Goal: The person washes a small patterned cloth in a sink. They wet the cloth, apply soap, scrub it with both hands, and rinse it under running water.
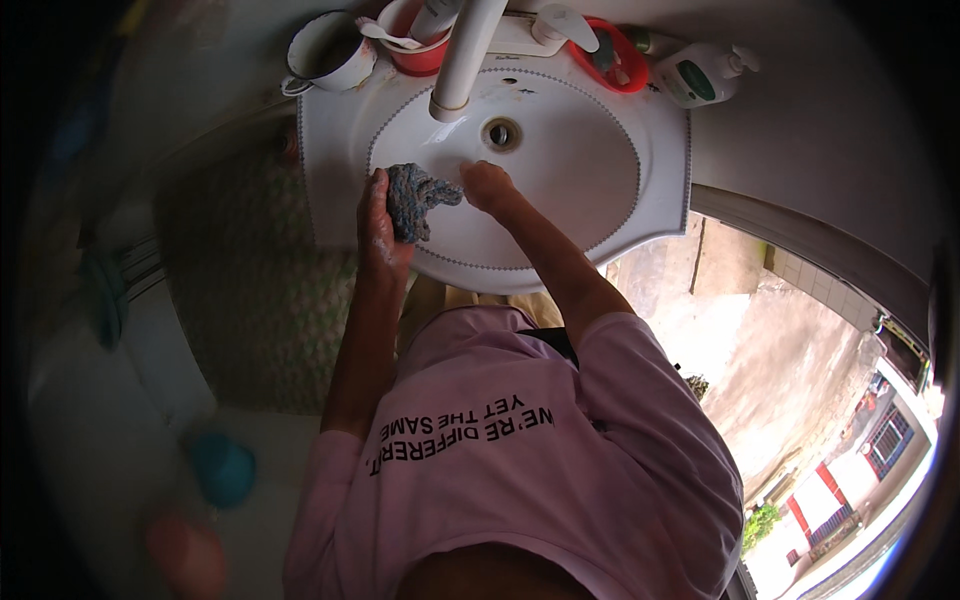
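Note:
A crumpled grey-blue knitted cloth [411, 201] is held in my left hand [382, 225] over the left side of the white washbasin [570, 187]. White suds cling to this hand and wrist. My right hand [486, 185] is curled into a fist just right of the cloth, close to its narrow end. Whether the fist grips any of the cloth is hidden. Beyond the hands lies the round drain [501, 135]. A pale tap spout [465, 60] reaches over the bowl from the back.
Along the basin's back stand a chipped enamel mug [334, 52], a red-and-white cup [416, 56] with a toothbrush [386, 34], a tap lever [564, 28], a red soap dish [630, 64] and a pump bottle [697, 75]. A blue plastic object [223, 469] is at lower left.

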A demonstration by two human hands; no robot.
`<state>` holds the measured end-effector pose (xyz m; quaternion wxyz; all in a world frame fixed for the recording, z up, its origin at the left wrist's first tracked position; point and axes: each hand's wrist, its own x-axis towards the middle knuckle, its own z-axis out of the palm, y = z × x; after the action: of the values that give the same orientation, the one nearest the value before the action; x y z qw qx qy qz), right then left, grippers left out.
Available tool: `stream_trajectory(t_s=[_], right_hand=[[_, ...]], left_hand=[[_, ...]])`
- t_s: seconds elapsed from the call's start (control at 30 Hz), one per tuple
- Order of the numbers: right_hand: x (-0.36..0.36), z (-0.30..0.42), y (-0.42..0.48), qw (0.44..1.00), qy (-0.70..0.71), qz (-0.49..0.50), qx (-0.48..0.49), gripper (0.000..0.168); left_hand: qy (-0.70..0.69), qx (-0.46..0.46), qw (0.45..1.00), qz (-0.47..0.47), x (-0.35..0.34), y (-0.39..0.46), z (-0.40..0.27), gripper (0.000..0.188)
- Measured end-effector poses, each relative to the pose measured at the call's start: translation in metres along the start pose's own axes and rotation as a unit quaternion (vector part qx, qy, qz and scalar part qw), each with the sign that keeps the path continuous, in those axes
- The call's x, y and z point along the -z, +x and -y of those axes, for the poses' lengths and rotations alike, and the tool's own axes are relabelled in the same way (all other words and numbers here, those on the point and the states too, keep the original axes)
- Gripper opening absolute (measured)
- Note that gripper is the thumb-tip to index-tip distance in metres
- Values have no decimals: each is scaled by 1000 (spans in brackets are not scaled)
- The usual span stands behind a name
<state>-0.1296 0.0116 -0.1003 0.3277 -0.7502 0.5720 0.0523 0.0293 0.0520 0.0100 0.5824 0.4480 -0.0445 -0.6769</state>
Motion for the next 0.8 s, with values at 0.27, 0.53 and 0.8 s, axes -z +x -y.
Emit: stream_trajectory(t_s=[0.27, 0.53, 0.8], right_hand=[[133, -35, -26, 848, 517, -106, -39, 10], [254, -73, -29, 769, 544, -334, 25, 10], [239, -120, 14, 930, 32, -329, -159, 22]], left_hand=[[-31, 42, 996, 76, -4, -2, -9, 27], [-34, 46, 996, 73, -3, 0, -8, 26], [-24, 44, 997, 57, -4, -6, -9, 27]])
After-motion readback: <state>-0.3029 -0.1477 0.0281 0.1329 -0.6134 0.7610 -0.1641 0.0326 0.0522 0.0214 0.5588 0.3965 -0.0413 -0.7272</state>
